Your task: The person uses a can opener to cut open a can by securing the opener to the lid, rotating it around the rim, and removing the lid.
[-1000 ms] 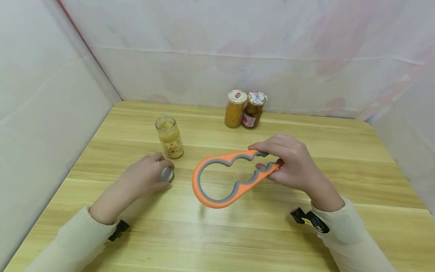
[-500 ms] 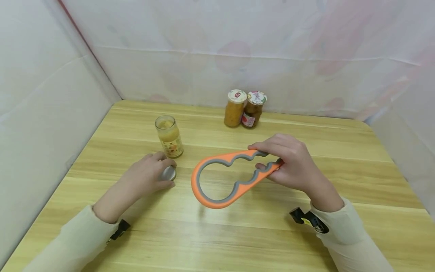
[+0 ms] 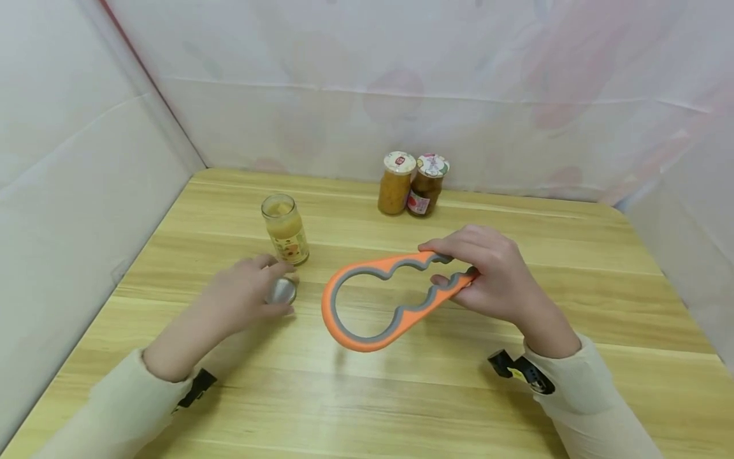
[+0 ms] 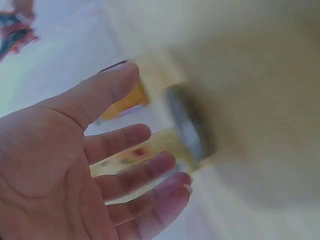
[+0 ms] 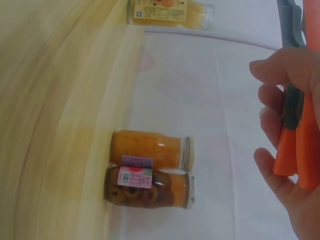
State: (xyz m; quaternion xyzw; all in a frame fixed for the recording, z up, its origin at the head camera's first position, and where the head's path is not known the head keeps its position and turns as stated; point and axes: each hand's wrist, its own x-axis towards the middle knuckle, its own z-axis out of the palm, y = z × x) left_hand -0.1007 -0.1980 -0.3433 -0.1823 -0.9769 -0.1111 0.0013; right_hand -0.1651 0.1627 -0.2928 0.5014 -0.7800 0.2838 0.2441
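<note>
In the head view a silvery jar lid [image 3: 281, 291] lies on the table. My left hand [image 3: 237, 296] is beside it, fingers and thumb spread around it. The left wrist view shows the lid [image 4: 189, 122] apart from the fingertips of the left hand [image 4: 95, 165]. Just beyond stands an uncovered glass jar [image 3: 287, 233] of yellow contents, upright. My right hand [image 3: 490, 271] grips the handle end of an orange and grey jar opener [image 3: 358, 344], whose wide loop points left above the table.
Two lidded jars stand together at the back: one with orange contents [image 3: 394, 191], one with dark contents [image 3: 427, 191]. A pale cloth backdrop [image 3: 355, 83] rises behind the wooden table [image 3: 373, 408].
The left hand has loosened from the lid and drawn slightly back to the left, leaving the lid on the table. The right hand and the jar opener have barely moved.
</note>
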